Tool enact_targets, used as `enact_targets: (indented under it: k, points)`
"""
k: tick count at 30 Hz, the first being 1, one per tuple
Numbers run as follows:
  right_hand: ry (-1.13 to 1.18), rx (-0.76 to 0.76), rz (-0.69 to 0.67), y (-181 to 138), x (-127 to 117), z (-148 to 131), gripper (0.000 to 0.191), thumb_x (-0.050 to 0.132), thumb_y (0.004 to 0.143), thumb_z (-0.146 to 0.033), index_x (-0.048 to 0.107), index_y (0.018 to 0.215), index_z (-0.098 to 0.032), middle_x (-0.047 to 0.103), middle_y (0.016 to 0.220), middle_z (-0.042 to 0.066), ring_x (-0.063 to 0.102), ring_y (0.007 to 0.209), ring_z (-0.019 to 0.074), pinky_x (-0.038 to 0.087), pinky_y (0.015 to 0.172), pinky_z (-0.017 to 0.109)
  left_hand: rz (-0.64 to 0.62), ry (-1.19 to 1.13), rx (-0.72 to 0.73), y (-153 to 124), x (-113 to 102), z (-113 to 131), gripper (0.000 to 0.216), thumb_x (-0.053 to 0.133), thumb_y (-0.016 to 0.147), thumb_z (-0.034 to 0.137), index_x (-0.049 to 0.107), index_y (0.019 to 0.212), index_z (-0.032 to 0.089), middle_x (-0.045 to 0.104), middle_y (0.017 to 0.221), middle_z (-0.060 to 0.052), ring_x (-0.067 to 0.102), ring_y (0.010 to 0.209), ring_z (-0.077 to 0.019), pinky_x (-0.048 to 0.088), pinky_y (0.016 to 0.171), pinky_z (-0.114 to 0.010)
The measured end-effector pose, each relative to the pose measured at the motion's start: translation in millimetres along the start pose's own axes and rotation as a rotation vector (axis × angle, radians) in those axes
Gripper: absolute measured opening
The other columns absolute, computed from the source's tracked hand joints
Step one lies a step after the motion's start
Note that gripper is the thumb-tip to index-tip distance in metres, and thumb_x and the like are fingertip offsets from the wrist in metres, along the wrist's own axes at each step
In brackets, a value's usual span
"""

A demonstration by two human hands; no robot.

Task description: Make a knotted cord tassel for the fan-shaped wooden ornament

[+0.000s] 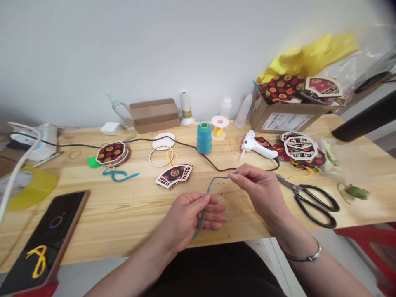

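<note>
My left hand [193,212], at the lower centre of the frame, pinches the blue cord [203,216] between thumb and forefinger; its other fingers are loosely extended. My right hand [261,189], right of centre, pinches the cord near its upper end, thumb against fingertips. The cord spans the gap in a slack curve, and its lower tail hangs across my left palm. Two separate grips appear to control the length between them and leave both ends accessible.

The cord is above the front of the wooden table [123,225], over a bare working strip that probably limits snagging. The scissors [296,188] lie just beside my right hand, handles toward the lower right, presumably for easy pickup. The glue gun [260,146] lies on its side beyond that hand, its nozzle directed away from my fingers, a likely precaution. The blue thread cone [204,140] stands upright at upper centre, which should keep its winding tidy. The fan-shaped piece [175,173] lies flat beyond my left hand, apparently within reach.
</note>
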State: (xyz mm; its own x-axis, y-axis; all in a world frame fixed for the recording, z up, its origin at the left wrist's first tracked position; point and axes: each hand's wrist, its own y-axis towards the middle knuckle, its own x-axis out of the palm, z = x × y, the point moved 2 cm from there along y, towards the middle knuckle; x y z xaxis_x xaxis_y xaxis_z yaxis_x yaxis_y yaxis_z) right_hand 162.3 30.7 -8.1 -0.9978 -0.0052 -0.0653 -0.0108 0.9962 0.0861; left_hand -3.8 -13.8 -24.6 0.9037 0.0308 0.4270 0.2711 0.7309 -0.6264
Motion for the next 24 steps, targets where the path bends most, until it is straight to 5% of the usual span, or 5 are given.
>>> enact_targets:
  k: [3,9,24]
  points:
    - [-0.15,-0.307,-0.062,-1,10,-8,0.005,0.067,0.074,-0.017,0.068,0.07,-0.019,0.056,0.065,0.0,0.052,0.061,0.0113,0.04,0.054,0.024,-0.026,-0.091,0.002,8,3,15,0.02,0.051,0.085,0.018,0.066,0.077,0.006,0.072,0.073,-0.016,0.07,0.066,-0.0225,0.056,0.063,-0.034]
    - [-0.537,-0.824,-0.227,5,26,-10,0.018,0.055,0.081,-0.009,0.07,0.08,-0.02,0.052,0.068,0.002,0.047,0.065,0.0125,0.039,0.058,0.026,-0.03,-0.236,0.048,31,3,39,0.028,0.042,0.085,0.009,0.066,0.072,0.008,0.069,0.062,-0.009,0.065,0.056,-0.0176,0.055,0.062,-0.033]
    - [-0.974,-0.947,-0.473,36,45,-9,0.022,0.049,0.088,-0.016,0.062,0.07,-0.018,0.057,0.081,0.005,0.044,0.071,0.0151,0.03,0.062,0.03,-0.01,-0.304,0.166,50,6,58,0.019,0.053,0.076,0.011,0.057,0.058,0.012,0.059,0.053,0.0,0.053,0.046,-0.0083,0.04,0.044,-0.018]
